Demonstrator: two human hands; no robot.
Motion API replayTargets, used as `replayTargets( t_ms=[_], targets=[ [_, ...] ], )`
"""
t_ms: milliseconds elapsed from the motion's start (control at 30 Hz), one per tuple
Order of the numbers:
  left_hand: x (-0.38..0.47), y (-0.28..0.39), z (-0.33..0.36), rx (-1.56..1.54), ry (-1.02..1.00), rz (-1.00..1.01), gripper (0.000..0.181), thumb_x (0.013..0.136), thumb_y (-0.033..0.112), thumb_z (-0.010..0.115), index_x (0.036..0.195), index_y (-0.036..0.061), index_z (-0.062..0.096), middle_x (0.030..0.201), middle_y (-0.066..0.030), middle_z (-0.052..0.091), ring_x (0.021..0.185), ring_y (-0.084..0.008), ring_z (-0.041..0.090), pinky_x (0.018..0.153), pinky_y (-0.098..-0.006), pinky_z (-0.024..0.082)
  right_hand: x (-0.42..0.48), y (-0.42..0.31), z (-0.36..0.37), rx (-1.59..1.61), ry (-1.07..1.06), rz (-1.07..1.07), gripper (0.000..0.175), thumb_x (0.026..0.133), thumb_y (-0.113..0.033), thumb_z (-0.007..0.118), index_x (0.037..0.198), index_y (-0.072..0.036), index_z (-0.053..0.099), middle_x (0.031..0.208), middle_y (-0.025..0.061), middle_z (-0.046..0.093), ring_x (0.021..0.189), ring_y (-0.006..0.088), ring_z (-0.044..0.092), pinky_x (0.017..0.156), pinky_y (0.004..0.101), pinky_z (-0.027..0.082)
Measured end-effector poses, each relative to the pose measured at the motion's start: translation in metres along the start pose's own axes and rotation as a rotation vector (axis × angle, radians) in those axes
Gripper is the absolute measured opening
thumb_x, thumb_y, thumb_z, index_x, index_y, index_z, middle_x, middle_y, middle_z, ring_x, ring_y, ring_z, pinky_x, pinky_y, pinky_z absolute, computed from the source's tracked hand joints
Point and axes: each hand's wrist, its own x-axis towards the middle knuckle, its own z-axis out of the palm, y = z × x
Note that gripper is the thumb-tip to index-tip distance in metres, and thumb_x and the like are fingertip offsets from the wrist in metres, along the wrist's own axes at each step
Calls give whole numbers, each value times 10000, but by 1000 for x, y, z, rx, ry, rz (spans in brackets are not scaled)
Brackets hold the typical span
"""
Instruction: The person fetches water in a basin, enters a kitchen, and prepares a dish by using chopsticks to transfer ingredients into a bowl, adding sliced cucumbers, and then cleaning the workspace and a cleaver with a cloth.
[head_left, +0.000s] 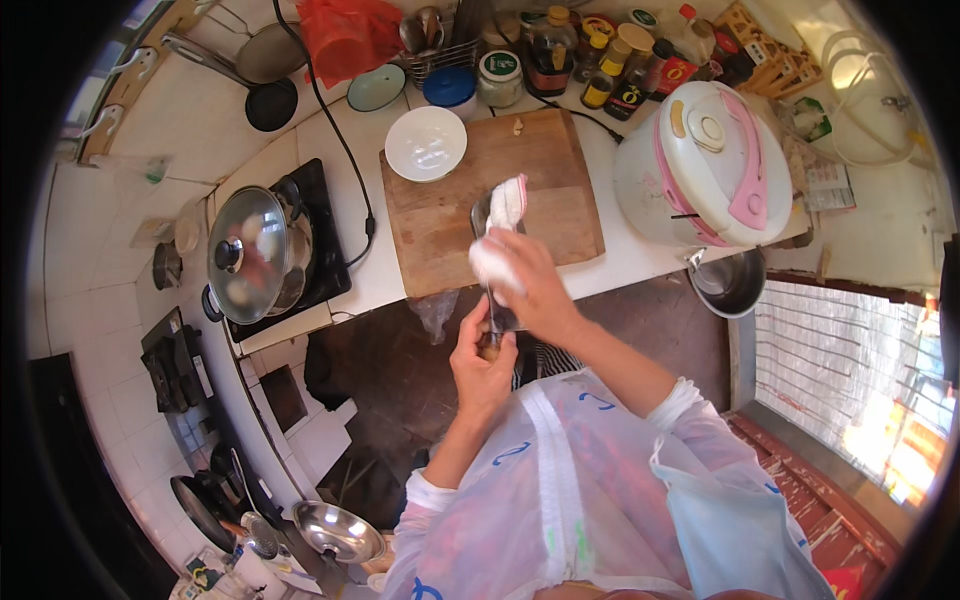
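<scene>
My left hand (484, 375) grips the handle of a knife, probably a cleaver, whose dark blade (478, 216) points away from me over the front of the wooden cutting board (442, 232). In my right hand (536, 281) is a white cloth (510, 202) with a pink edge, pressed against the blade. This hand and the cloth are blurred, and they cover much of the blade. A white bowl (425, 142) sits on the board's far left corner. A small pale scrap (517, 127) lies near the board's back edge.
Left of the board, a lidded steel pot (251, 255) stands on a black induction cooktop (330, 225), its cord (349, 161) running up beside the board. A white and pink rice cooker (705, 165) is at right. Several bottles and jars (600, 67) line the back.
</scene>
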Motion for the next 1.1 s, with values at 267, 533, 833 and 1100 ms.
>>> replayTargets(
  t_ms=[267,533,833,1100],
  targets=[
    [8,29,-58,-248,459,-237,507,821,-37,568,1289,-3,375,901,-83,583,595,-85,521,457,-203,453,-18,47,-9,94,-115,156,550,704,49,614,1230,-56,490,1197,172,472,1097,371,477,925,404,415],
    [-32,28,-106,-257,731,-264,502,838,-50,538,1302,-8,351,886,-106,579,591,-100,525,463,-196,452,121,151,52,-452,5,155,462,814,-175,601,1248,-92,465,1258,176,472,1195,364,414,988,435,340],
    [-40,24,-125,-290,832,-265,521,838,-54,540,1314,-1,337,867,-106,568,611,-108,532,468,-205,459,37,68,177,-20,-390,-218,510,648,62,586,1131,-99,566,1252,106,502,1202,298,426,1026,434,325],
    [-32,34,-121,-278,826,-221,529,841,-52,540,1323,-9,325,868,-113,576,617,-109,535,474,-207,459,124,73,188,-498,-56,-220,499,737,-31,549,1226,-84,467,1309,114,422,1178,322,414,979,449,364]
  ],
)
